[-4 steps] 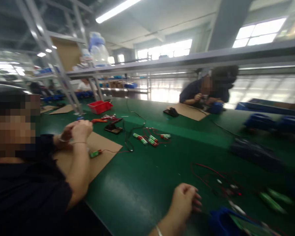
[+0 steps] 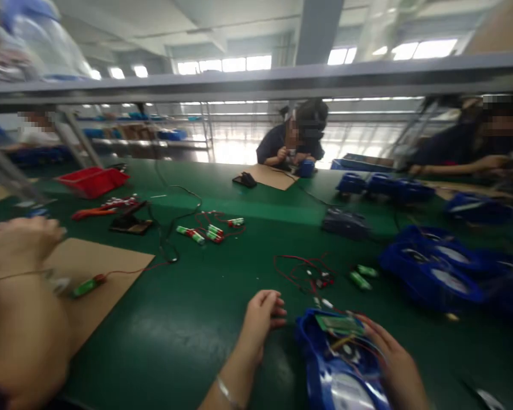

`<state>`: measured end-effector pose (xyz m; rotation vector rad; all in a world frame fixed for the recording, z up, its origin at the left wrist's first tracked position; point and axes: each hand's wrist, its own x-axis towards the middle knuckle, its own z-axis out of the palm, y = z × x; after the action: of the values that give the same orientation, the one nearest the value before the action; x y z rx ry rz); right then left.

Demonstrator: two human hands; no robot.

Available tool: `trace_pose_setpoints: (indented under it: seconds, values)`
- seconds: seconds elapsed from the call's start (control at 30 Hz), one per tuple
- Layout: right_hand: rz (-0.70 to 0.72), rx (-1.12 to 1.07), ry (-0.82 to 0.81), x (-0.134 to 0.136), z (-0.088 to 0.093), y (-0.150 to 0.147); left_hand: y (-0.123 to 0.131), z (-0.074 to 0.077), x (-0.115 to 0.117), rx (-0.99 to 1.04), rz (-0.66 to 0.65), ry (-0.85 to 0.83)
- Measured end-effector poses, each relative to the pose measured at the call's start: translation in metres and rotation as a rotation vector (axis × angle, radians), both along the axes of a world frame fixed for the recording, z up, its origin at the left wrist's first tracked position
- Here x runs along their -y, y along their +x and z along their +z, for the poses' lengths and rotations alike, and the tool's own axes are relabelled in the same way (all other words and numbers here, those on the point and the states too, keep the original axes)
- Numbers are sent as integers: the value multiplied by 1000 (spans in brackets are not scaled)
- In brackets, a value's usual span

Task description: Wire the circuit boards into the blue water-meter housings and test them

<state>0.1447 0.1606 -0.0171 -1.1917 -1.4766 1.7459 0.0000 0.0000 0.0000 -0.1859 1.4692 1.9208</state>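
My left hand (image 2: 260, 319) rests on the green table (image 2: 205, 307) with its fingers curled loosely and nothing in them. My right hand (image 2: 394, 359) lies on the right side of a blue plastic device (image 2: 337, 370), fingers bent around its edge. The device is open on top and shows a green circuit board (image 2: 340, 324) with thin coloured wires. Just beyond it lie red wires (image 2: 301, 270) and green cylindrical cells (image 2: 359, 278).
A co-worker's arm and hands (image 2: 21, 296) work at the left over a brown cardboard sheet (image 2: 89, 273). More cells (image 2: 205, 232), a red tray (image 2: 92, 181) and blue housings (image 2: 431, 273) lie around. Two people sit across the table under a metal shelf rail (image 2: 256, 80).
The view has swung to the right. My right hand and the blue device have come fully into view; my left hand stays on the table.
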Motion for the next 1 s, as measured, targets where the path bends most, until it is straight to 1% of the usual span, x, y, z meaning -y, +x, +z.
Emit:
trace_pose_setpoints:
  seconds: [0.03,0.1,0.17,0.33,0.53,0.67,0.8,0.87,1.0]
  values:
    - [-23,6,-66,-4,-3,7,-2,-3,1,-3,-15,-16]
    - [-35,-53,-219,-8,-7,9,-4,-5,3,-20,-28,-29]
    - [-43,-114,-281,-8,-10,6,-4,-5,6,-34,-33,-38]
    - [-64,-159,-275,-3,-9,5,-3,-3,9,-42,-47,-61]
    - [-55,-152,-285,-3,-8,7,-5,0,10,-27,-111,-76]
    - [-53,-149,-286,-2,-10,7,-5,6,12,-21,-151,-101]
    - [-49,-139,-280,-2,-11,8,-10,17,12,-76,-196,-128]
    - [-44,-135,-279,-1,-11,8,-15,25,10,-129,-255,-155]
    - [-41,-127,-282,0,-13,9,-28,37,-1,-229,-458,-238]
